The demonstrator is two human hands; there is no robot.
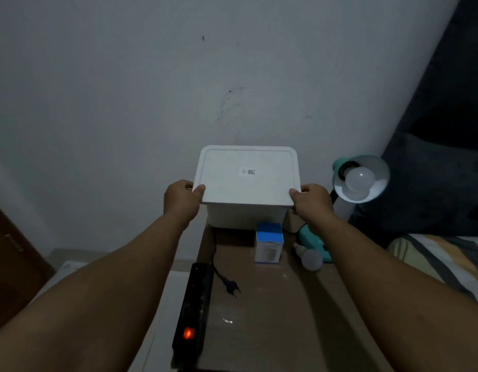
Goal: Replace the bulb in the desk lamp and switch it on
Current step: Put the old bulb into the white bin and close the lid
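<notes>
A black power strip (193, 312) with a glowing red switch lies at left on the surface (272, 318), both hands (182, 197) (313, 201) grip a white lidded box (247, 181), a loose bulb (310, 258) lies beside the teal desk lamp (360, 178).

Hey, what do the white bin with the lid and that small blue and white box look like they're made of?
The white bin looks like matte moulded plastic: rounded corners, a raised rim on its lid, no gloss. The small box looks like printed cardboard: sharp folded edges, flat blue and white panels. The dim light leaves both somewhat uncertain.
</notes>
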